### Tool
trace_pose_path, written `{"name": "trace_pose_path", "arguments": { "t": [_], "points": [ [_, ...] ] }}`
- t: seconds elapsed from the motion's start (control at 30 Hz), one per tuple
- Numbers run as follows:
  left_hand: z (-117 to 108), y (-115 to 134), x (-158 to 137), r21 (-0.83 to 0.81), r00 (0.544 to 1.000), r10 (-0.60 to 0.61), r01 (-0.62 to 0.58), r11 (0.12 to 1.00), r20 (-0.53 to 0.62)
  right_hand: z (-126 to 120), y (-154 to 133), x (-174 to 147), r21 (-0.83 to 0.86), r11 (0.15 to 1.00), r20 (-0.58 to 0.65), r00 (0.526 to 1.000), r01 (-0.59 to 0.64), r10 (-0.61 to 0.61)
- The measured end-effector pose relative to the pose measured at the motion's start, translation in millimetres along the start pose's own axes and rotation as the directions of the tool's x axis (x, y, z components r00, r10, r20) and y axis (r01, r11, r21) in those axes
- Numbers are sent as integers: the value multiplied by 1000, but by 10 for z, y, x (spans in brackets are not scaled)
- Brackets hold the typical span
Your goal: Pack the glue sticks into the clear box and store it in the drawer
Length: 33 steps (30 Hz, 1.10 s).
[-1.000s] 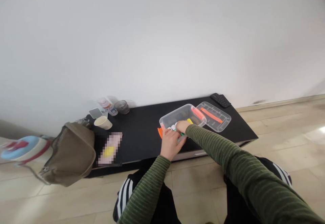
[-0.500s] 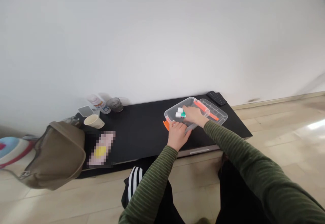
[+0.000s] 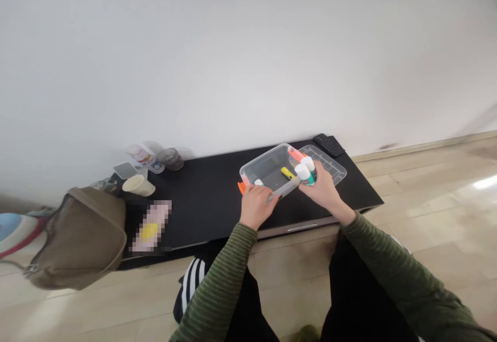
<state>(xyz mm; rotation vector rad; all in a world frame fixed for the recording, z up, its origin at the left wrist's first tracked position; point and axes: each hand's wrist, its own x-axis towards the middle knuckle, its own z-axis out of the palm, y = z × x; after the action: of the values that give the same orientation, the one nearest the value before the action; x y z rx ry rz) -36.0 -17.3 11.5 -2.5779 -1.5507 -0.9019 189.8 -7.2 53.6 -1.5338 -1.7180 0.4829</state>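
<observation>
Right hand [image 3: 325, 192] grips two round white-capped bottles [image 3: 305, 172].

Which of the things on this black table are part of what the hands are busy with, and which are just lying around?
In use: clear plastic box, gripped by left hand; two white-capped bottles, held in right hand; yellow marker inside the box; box lid.

Lying about: remote, paper cup, brown bag, dark glass.

Long green sleeves with fine dark stripes down to both wrists, left hand [image 3: 255, 205] and right hand [image 3: 323, 191] bare; black trousers with white side stripes.
</observation>
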Motion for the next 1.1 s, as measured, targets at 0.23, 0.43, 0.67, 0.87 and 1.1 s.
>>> {"name": "trace_pose_path", "arguments": {
  "t": [0.23,0.43,0.67,0.87,1.1],
  "points": [
    [-341,-267,-194,29,998,-57,56,998,23,20,227,-66,70,976,99,975,-207,200],
    [-584,-218,-308,4,994,-96,96,995,-51,94,71,-231,16,989,246,959,-150,142],
    [-186,408,-415,-347,992,-129,123,930,6,264,-137,-447,-128,887,366,853,443,-373],
    [-63,528,-348,-334,942,-333,325,885,34,376,-58,-476,-318,754,334,812,575,-478],
    [9,667,-228,-352,924,-382,352,868,-19,226,52,-441,-437,736,287,855,517,-431]
  ]
}}
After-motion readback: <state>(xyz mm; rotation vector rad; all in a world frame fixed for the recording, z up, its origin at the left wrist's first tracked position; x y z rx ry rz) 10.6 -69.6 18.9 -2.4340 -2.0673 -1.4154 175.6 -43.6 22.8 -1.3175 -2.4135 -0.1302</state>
